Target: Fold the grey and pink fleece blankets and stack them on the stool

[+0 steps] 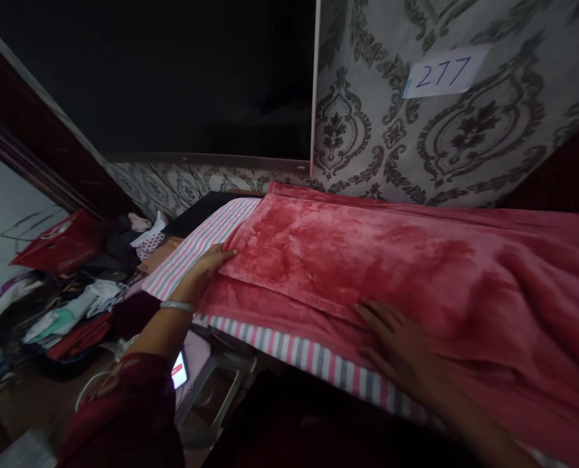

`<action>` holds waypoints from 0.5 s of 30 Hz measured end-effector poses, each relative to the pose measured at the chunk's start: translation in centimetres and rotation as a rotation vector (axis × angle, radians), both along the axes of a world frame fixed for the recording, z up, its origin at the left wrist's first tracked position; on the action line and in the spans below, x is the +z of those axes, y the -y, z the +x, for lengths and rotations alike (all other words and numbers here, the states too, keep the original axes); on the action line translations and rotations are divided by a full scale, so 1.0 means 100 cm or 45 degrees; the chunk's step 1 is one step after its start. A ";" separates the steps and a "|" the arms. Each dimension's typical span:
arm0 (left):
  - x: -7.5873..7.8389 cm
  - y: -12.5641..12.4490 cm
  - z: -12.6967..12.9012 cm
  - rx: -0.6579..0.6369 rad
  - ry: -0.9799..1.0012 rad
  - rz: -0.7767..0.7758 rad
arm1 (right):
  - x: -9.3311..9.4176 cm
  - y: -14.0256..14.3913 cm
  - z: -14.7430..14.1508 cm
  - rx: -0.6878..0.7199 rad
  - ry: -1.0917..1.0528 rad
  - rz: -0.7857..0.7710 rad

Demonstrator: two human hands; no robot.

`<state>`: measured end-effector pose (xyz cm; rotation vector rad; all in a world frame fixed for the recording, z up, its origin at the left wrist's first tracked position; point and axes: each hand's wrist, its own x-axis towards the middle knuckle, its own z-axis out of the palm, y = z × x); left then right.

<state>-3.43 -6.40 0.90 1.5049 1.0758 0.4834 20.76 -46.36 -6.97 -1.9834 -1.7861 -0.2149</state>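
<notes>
Nearest to us, our right hand [397, 348] lies flat on the red plush blanket [367, 260], fingers spread and released, palm down close to the blanket's near edge. The blanket is thick and velvety, a deep pinkish red with lighter brushed patches, and it is folded: an upper layer ends in a straight fold line that runs from our left hand toward the right hand, with a lower layer showing below it. It covers most of the padded surface in front of us and runs off the right side of the view.

Our left hand [209, 263], with a pale bangle [177, 306] on the wrist, rests open at the blanket's left corner, fingertips touching the edge of the upper layer, gripping nothing.

Under the blanket a pink, white and grey striped sheet [196, 247] shows as a bare band along the near edge and a wider strip at the left end, just beyond the left hand. Below the near edge stand a light stool [216, 390] and a small lit screen [179, 372].

To the left, lower down, clothes [69, 312] lie heaped, with a red bag [60, 247] above them. Farther back rises grey damask wallpaper [367, 130], bearing a paper label [443, 73] reading 277, beside a dark panel [182, 78].
</notes>
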 end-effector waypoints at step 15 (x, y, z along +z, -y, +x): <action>0.063 -0.025 -0.024 0.037 -0.305 0.372 | 0.016 -0.015 -0.004 -0.066 -0.005 0.169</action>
